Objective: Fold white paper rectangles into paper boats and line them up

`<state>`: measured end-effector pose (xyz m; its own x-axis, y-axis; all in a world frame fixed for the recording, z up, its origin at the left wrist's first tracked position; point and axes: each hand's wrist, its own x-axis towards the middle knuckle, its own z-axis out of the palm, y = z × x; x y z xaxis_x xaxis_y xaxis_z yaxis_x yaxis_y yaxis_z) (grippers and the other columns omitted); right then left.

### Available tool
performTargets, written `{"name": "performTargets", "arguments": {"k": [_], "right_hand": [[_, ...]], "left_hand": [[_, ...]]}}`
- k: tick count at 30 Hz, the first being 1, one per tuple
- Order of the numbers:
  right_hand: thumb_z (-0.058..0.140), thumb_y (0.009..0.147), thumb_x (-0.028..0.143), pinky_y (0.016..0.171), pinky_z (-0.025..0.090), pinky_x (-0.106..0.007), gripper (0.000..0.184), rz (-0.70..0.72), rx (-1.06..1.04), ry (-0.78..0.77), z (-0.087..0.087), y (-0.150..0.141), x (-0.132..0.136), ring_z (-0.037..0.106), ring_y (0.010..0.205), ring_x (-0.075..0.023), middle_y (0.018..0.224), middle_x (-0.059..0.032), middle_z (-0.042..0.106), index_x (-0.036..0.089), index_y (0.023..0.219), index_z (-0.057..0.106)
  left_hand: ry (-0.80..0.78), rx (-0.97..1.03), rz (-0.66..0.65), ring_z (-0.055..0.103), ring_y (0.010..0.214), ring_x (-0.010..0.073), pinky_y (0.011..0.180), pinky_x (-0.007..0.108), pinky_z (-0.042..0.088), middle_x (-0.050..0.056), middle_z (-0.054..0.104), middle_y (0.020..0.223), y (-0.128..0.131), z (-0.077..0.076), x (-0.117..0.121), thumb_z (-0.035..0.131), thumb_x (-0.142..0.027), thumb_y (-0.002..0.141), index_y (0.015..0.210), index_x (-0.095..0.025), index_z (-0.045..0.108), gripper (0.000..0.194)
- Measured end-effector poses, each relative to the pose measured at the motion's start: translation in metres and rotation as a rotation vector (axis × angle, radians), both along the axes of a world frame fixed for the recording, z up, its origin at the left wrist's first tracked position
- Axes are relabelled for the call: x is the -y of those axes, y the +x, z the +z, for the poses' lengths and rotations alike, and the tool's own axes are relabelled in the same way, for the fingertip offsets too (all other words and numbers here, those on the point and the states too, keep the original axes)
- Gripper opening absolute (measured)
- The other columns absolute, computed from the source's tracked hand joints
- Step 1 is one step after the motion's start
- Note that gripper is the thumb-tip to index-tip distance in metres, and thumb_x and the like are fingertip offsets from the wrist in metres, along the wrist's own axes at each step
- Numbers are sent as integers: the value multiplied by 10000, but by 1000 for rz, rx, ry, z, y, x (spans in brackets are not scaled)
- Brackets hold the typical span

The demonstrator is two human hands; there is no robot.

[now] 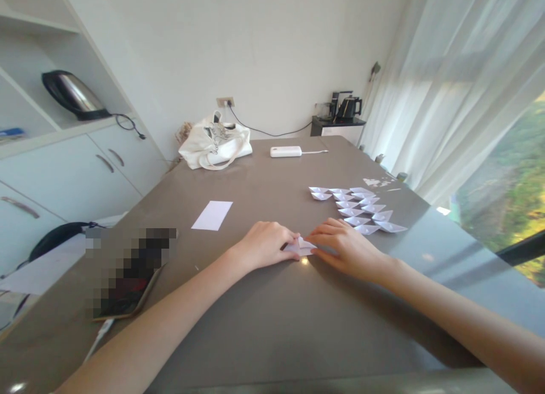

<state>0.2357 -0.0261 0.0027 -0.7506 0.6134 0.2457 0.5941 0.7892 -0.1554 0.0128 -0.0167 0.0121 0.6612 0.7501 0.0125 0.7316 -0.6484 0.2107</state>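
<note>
On the table (pixel 264 320), between both hands: small folded paper (pixel 303 245), lying low, just short of the boats (pixel 351 212). Left hand (pixel 264 245): thumb and fingers closed on its left end. Right hand (pixel 351 251): fingertips closed on its right end; exact thumb contact hard to see. Flat sheet (pixel 212 215) sits apart, off to the left.

For a good fold, I'd pin with the left, line up edges with the right, then crease from the middle outward, firm against the tabletop. Check corners before pressing; a piece that small likely shows any skew. Easy on the tips, they could tear. Keep the right wrist off the boats.
</note>
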Motion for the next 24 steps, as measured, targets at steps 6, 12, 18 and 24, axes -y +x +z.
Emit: {"name": "performTargets", "arguments": {"k": [6,12,18,24], "right_hand": [[477,866,142,787,367,-329,218,87,90,-25,-1,-16,2,543,864,-206,881,-99,639,149,956,676],[502,904,216,681,383,-282,212,58,5,-102,-2,-10,-2,551,754,-184,770,-74,633,157,865,702],[617,844,209,673,406,-250,125,33,-76,-225,-3,-10,-15,590,775,-176,820,-70,657,165,915,711],[618,838,229,663,415,-250,165,20,-57,-231,-3,-9,-14,608,762,-178,856,-78,648,164,957,713]], "left_hand": [[5,-41,-24,634,1051,231,763,281,485,-29,644,1210,0,4,2,588,-428,835,1043,-309,692,261],[-29,20,-77,627,1062,234,796,285,481,-10,625,1243,-7,0,-1,632,-439,798,1028,-288,694,282],[-119,149,-197,620,1038,207,888,280,436,72,654,1187,-8,0,-6,614,-290,830,1034,-188,687,239],[-161,105,-223,585,1033,216,902,308,418,72,631,1224,-7,10,-5,585,-109,762,1105,-170,640,352]]}}
